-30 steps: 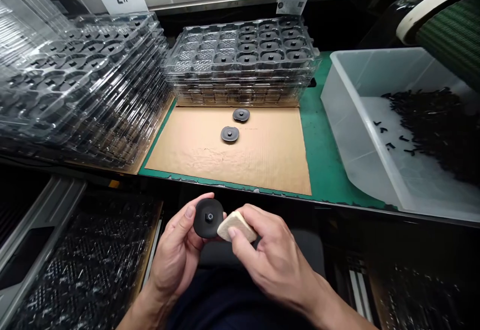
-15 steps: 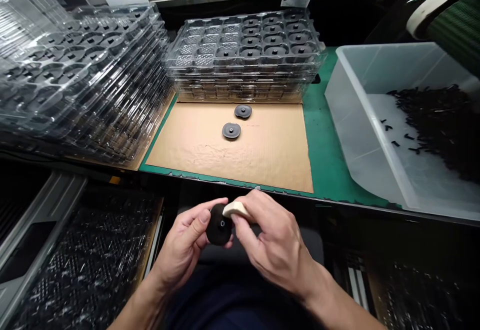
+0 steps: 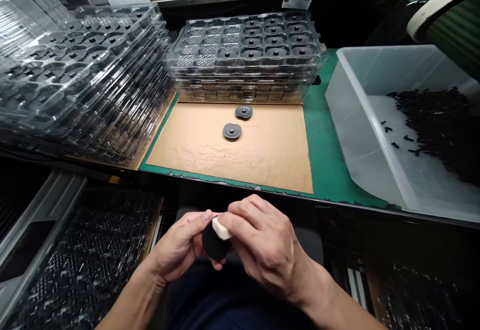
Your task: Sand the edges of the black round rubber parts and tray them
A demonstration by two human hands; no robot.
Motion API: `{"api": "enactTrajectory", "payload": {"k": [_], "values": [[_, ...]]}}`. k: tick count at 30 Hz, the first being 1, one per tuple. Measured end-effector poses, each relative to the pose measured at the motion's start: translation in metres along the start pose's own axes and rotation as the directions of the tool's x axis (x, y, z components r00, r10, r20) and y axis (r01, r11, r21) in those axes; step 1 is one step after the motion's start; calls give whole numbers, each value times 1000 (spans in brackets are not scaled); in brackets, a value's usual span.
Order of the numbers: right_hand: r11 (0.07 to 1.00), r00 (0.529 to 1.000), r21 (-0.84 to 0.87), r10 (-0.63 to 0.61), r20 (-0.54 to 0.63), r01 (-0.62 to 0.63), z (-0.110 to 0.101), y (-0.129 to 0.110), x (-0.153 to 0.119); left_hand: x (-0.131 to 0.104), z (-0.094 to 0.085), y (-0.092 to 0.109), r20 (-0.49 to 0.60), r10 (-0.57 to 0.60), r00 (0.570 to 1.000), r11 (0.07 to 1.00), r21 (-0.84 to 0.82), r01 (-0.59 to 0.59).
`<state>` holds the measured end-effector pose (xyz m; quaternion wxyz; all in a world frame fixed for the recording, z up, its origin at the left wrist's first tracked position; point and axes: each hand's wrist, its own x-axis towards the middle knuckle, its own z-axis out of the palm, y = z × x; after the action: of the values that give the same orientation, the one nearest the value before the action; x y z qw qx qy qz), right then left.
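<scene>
From my remote seat I see, at lower centre, the left hand point(image 3: 183, 245) gripping a black disc point(image 3: 213, 246) and the right hand point(image 3: 268, 247) pinching a cream pad point(image 3: 221, 229) against it. Above, two more discs point(image 3: 232, 131) lie on cardboard point(image 3: 187, 155) before the upper-centre tray stack point(image 3: 243, 66), its top tray's right-hand cells filled with discs. At upper left another tray stack point(image 3: 127, 87) holds dark pieces; at right, a translucent bin point(image 3: 369, 117) holds heaped small black parts point(image 3: 442, 125).

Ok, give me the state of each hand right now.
Left hand: closed, holding a rounded, black, plastic-looking disc near its edge.
Right hand: closed, holding a small, cream, foam-like block over the disc.
</scene>
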<state>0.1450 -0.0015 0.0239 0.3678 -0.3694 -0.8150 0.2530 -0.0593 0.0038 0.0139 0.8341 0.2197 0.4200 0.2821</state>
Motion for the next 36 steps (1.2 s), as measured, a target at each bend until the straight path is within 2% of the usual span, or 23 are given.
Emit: {"api": "enactTrajectory", "payload": {"k": [2, 4, 6, 7, 8, 10, 12, 15, 23, 30, 36], "values": [[1000, 1000, -15, -19, -25, 18, 0, 0, 2, 0, 2, -2, -15, 38, 999, 997, -71, -39], [991, 985, 40, 132, -114, -128, 5, 0, 2, 1, 7, -2, -115, 179, 977, 975, -110, -191], [929, 932, 190, 341, -120, -316, 10, -1, 0, 1, 12, -1, -231, 319, 919, 935, -80, -345], [893, 909, 251, 406, -95, -373, 13, -1, -1, 1, 13, 0, -254, 352, 901, 925, -53, -376], [874, 898, 282, 433, -76, -397, 15, -1, -2, 1, 12, 0, -251, 355, 900, 927, -28, -374], [902, 919, 246, 385, -89, -354, 16, 0, -4, 1, 8, 2, -193, 300, 934, 953, 13, -304], [956, 955, 148, 271, -117, -253, 16, 2, -6, 1, 2, 5, -115, 206, 972, 978, 35, -204], [986, 984, 65, 158, -87, -153, 14, 4, -8, 2, -5, 8, -53, 92, 994, 995, 42, -90], [991, 988, -43, 120, -101, -125, 11, 2, -10, 5, -8, 5, -18, -3, 1000, 999, 40, 3], [995, 994, 22, 95, -58, -94, 11, 4, -9, 5, -14, -6, -25, -106, 994, 994, -39, 105], [991, 994, 118, -77, 72, 68, 2, 6, -3, 8, -15, -22, 88, -137, 987, 975, -162, 149]]}}
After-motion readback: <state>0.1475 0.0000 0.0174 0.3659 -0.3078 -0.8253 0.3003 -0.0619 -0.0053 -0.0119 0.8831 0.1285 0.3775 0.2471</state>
